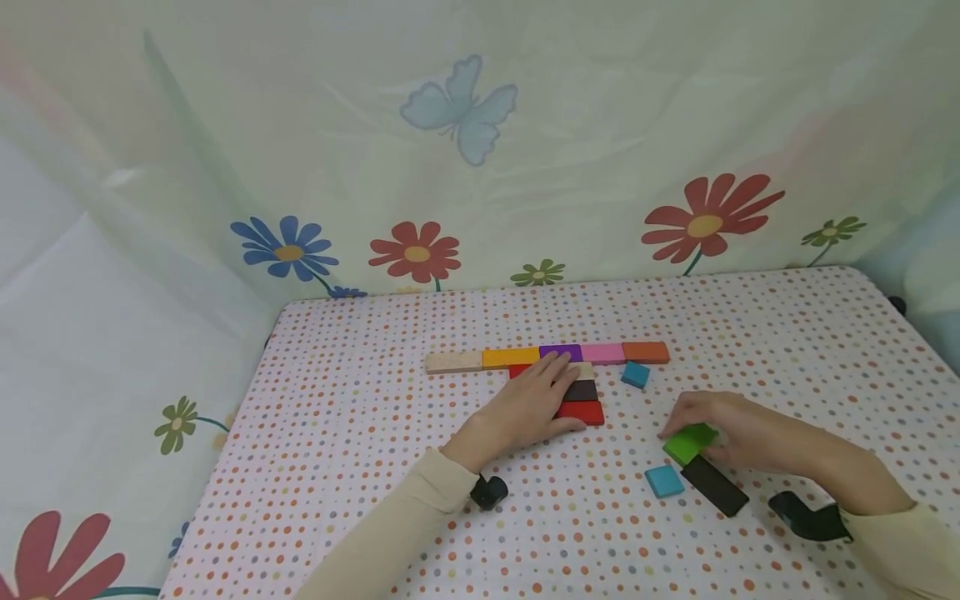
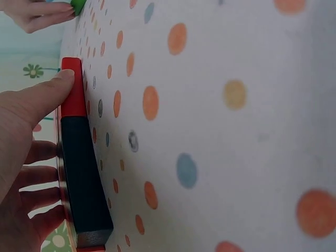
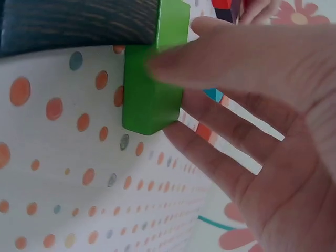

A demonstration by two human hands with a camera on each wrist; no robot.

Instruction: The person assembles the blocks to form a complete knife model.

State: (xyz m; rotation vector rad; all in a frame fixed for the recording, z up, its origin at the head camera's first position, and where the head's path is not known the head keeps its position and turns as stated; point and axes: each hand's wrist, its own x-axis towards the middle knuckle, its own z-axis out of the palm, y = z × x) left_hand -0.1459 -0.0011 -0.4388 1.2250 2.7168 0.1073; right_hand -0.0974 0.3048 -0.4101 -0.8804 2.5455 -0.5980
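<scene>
My left hand (image 1: 525, 407) lies over a small group of flat blocks, its fingers stretched out and spread. Under and around it show a red block (image 1: 588, 413), a dark brown block (image 1: 582, 391) and a beige block (image 1: 583, 371). In the left wrist view the thumb touches the red block's end, in line with a dark block (image 2: 84, 178). My right hand (image 1: 742, 433) pinches a bright green block (image 3: 149, 102) between thumb and fingers. One end of a black block (image 1: 715, 486) meets the green one. A light blue block (image 1: 664, 481) lies just left of it.
Behind the group runs a row of blocks: beige (image 1: 453, 362), yellow (image 1: 510, 359), purple (image 1: 551, 351), pink (image 1: 603, 354) and orange-brown (image 1: 646, 353). Another blue block (image 1: 635, 375) sits in front of its right end. A flowered cloth (image 1: 585, 133) hangs behind the dotted table (image 1: 337, 433).
</scene>
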